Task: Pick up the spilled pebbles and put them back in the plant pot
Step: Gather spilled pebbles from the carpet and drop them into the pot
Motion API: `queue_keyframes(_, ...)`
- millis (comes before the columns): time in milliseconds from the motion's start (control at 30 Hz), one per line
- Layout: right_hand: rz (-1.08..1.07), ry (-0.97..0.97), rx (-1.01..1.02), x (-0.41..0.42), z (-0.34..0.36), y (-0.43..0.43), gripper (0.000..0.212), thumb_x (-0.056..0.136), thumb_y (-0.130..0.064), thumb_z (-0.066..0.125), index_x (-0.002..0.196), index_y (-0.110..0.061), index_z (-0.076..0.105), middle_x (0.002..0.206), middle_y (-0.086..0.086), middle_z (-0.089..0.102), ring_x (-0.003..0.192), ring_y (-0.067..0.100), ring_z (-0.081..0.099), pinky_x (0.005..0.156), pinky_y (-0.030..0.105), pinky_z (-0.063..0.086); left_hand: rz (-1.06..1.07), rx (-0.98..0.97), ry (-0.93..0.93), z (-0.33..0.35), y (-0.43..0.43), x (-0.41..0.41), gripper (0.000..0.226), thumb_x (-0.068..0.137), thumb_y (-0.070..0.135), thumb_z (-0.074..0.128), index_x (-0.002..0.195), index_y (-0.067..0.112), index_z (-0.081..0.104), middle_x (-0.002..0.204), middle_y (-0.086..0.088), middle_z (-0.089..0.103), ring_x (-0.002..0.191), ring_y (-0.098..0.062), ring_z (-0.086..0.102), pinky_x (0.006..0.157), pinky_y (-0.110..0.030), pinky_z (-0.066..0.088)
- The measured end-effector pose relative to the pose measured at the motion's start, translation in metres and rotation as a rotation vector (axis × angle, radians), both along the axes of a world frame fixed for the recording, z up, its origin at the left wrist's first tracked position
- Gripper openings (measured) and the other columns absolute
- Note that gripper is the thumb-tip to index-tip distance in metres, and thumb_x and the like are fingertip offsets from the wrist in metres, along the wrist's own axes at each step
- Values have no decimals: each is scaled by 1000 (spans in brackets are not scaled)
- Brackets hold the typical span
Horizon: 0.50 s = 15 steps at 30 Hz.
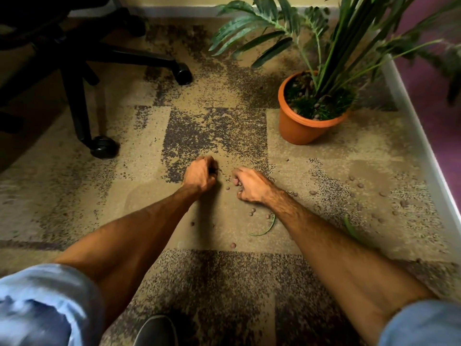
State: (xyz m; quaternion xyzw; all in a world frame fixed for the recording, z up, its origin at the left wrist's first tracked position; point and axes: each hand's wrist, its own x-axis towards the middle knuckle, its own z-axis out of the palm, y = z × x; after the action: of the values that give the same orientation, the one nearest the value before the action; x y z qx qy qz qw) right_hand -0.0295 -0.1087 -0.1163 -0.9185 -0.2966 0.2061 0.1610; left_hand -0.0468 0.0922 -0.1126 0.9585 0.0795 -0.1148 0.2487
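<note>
Small brown pebbles [252, 212] lie scattered on the patterned carpet, some between my hands and several more to the right [360, 185]. An orange plant pot [300, 126] with a green leafy plant stands on the carpet at the upper right, with pebbles on its soil. My left hand [199, 176] is low on the carpet with its fingers curled; what it holds is hidden. My right hand [249, 184] rests beside it, fingers curled round a few pebbles that show under them.
A black office chair base [82, 78] with castors stands at the upper left. A white skirting edge [421, 136] runs along the right. A fallen green leaf strip [265, 228] lies near my right forearm. My dark shoe [157, 330] is at the bottom.
</note>
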Motion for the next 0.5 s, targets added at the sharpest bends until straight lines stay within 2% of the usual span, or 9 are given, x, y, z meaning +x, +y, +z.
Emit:
queue_keyframes(67,-67,59,-27,5,-2,-5,17,87,-4,73,99,-12,63,89,-8,53,83,15,57,61,21,50,132,-89,76,3,1,4,26,91,4,71,113,18,66,96,8,64,96,-14,64,70,-16,51)
queue_keyframes(100,-86,81,-34,7,-5,-7,14,89,-5,73,100,-10,66,88,-6,56,84,16,58,68,25,56,184,-133,112,5,0,5,26,91,5,73,110,20,66,91,11,62,93,-13,63,63,-14,46)
queue_keyframes(167,-39,90,-68,10,-8,-8,13,93,-12,68,106,-11,68,92,-3,56,88,14,54,83,34,56,227,-193,143,5,-1,8,24,90,5,75,105,22,67,87,11,62,87,-12,63,58,-15,44)
queue_keyframes(200,-22,100,-61,10,-9,-7,9,96,-12,62,103,-12,68,91,0,56,84,14,54,82,39,56,243,-209,141,4,-1,9,24,89,5,75,102,23,66,85,11,62,85,-12,63,60,-16,48)
queue_keyframes(233,-13,66,-39,9,-9,-6,14,97,-9,55,93,-12,68,86,3,56,74,15,55,72,40,57,255,-210,138,3,-2,9,25,89,4,74,101,23,66,86,10,63,85,-12,63,65,-20,54)
queue_keyframes(300,30,-2,-49,10,-8,-3,21,97,-7,48,83,-17,61,81,6,55,59,14,51,55,29,47,293,-231,151,-1,-3,9,25,90,3,73,108,19,69,98,3,69,92,-15,65,81,-29,60)
queue_keyframes(333,99,-5,-52,11,-7,-4,18,98,-8,50,87,-21,59,86,6,53,60,9,46,57,20,40,315,-246,154,-2,-3,9,26,91,4,73,113,17,69,105,0,70,95,-17,66,88,-32,61)
queue_keyframes(400,114,106,-54,10,-2,-4,16,100,-10,57,101,-26,52,97,7,53,65,2,37,59,20,32,316,-247,168,-2,-5,11,27,92,3,72,117,14,69,111,-4,71,100,-20,67,93,-35,61)
queue_keyframes(500,-53,154,16,7,5,-10,13,96,-14,65,107,-20,67,108,14,66,88,21,59,68,22,41,362,-291,165,1,-11,16,24,94,4,70,117,12,69,110,-6,69,100,-19,65,91,-32,59)
